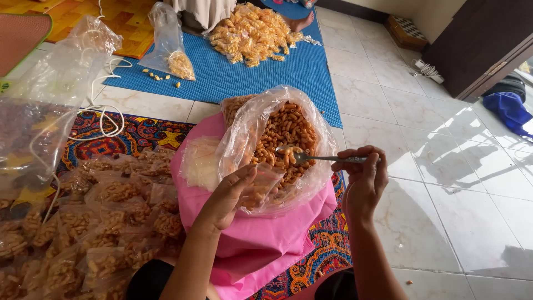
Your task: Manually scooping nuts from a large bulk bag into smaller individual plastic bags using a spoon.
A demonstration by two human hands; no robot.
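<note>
Portioning is under way: the right hand (pixel 363 180) grips a metal spoon (pixel 319 158) loaded with orange macaroni snacks over the big open plastic bag (pixel 277 144) at frame centre. The left hand (pixel 230 194) pinches a small clear pouch (pixel 261 186) open against it. Next, I judge, the spoon must tip into that narrow mouth. Filled packets (pixel 105 222) crowd lower left; the pink cloth (pixel 250 244) lies beneath.

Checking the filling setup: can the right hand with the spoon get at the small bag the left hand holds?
Probably yes. The right hand holds the spoon just above the small bag in the left hand, nothing between them.
</note>
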